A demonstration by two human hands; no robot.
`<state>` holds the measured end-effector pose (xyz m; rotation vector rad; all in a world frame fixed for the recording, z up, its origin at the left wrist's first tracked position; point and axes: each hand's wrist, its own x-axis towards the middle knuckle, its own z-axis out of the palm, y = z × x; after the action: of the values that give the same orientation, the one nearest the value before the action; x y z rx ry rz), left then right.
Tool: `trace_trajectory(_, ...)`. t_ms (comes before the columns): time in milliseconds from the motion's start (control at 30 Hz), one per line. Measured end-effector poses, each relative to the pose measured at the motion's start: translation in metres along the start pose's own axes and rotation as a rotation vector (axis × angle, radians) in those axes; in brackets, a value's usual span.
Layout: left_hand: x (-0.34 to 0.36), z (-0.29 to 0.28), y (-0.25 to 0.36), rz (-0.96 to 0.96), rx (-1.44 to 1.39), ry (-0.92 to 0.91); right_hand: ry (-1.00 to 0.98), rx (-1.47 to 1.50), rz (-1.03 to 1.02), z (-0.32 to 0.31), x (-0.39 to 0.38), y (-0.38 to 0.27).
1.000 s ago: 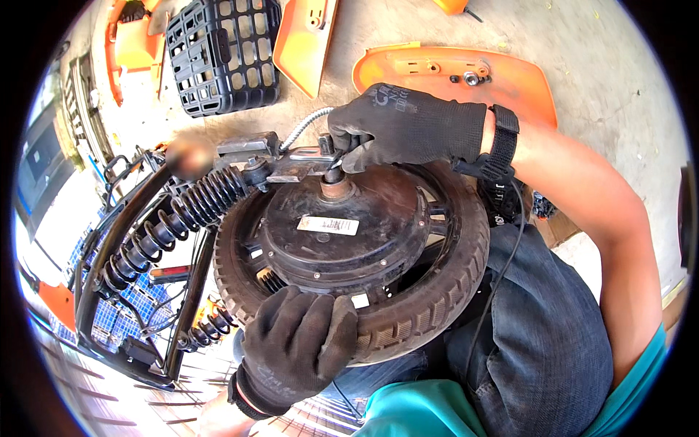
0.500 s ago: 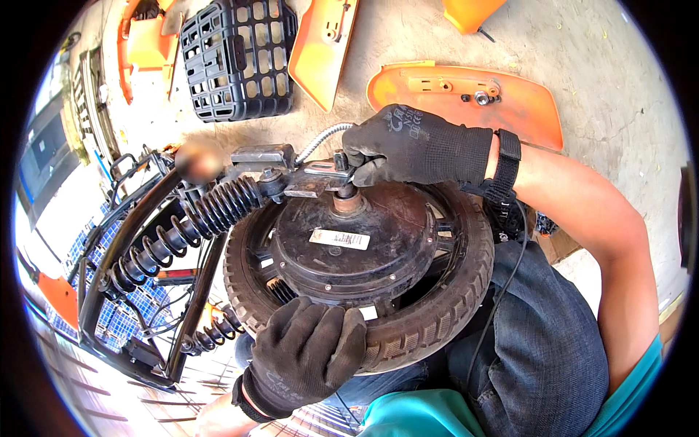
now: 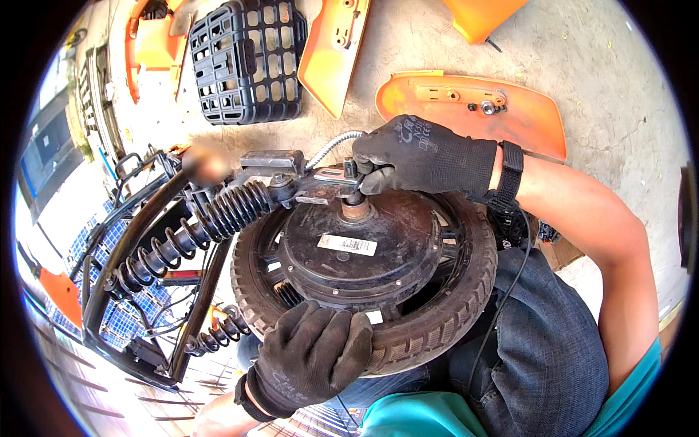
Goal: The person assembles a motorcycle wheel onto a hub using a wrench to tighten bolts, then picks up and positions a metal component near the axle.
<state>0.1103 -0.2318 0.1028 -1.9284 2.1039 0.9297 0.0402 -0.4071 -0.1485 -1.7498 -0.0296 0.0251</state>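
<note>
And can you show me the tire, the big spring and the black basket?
Tire (image 3: 431, 335): head view, on the tread at its lower right.
Spring (image 3: 239, 210): head view, on its close upper coils.
Basket (image 3: 250, 67): head view, on a bar near its middle.

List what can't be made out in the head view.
All in the head view:
- Right hand: anything inside its grip, hidden by its gloved fingers.
- Tyre: the stretch beneath the left hand, which covers it.
- Topmost orange part: cut off by the upper edge.
- White label: print too small.
</note>
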Motion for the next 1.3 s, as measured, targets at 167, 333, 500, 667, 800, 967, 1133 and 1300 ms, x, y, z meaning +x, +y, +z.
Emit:
trace_trajectory(167, -0.001, -0.001, -0.003, -0.001, 0.006, -0.01, -0.068, 0.028, 0.072, -0.005, 0.003, -0.007)
trace_trajectory(333, -0.007, 0.003, -0.012, 0.04, 0.009, 0.023, -0.031, 0.046, 0.062, -0.001, 0.004, -0.006)
trace_trajectory(500, -0.005, 0.0, -0.009, 0.007, -0.007, 0.003, -0.024, 0.043, 0.004, 0.0, 0.003, -0.001)
trace_trajectory(667, -0.009, 0.001, -0.009, 0.001, -0.036, -0.014, -0.041, 0.022, 0.029, -0.004, 0.002, -0.006)
trace_trajectory(800, -0.007, 0.0, -0.008, -0.01, -0.023, -0.002, -0.068, 0.002, 0.076, -0.006, 0.003, -0.007)
trace_trajectory(967, -0.007, 0.0, -0.007, -0.025, -0.027, -0.008, -0.029, -0.022, 0.052, -0.001, -0.001, -0.007)
trace_trajectory(1133, -0.008, 0.001, -0.009, -0.012, -0.013, 0.003, 0.065, -0.161, -0.017, 0.0, 0.001, -0.019)
trace_trajectory(1300, -0.006, 0.005, -0.009, -0.024, -0.039, 0.091, -0.091, -0.015, 0.082, -0.008, 0.011, -0.032)
